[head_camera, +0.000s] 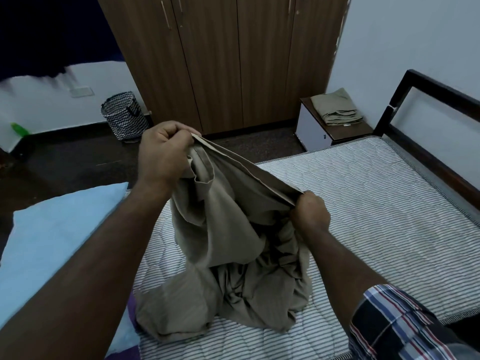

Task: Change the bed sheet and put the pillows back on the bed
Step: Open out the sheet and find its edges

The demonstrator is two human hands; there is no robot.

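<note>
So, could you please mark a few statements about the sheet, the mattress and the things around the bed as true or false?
1. Both hands grip the beige sheet along one edge. True: the left hand and the right hand each pinch it.
2. The mattress is already covered. False: its striped surface is bare; the sheet is bunched on it.
3. A folded beige cloth lies on the bedside table. True.
4. The wardrobe doors stand open. False: they are closed.
5. The zigzag basket sits on the bed. False: it stands on the floor by the wardrobe.
</note>
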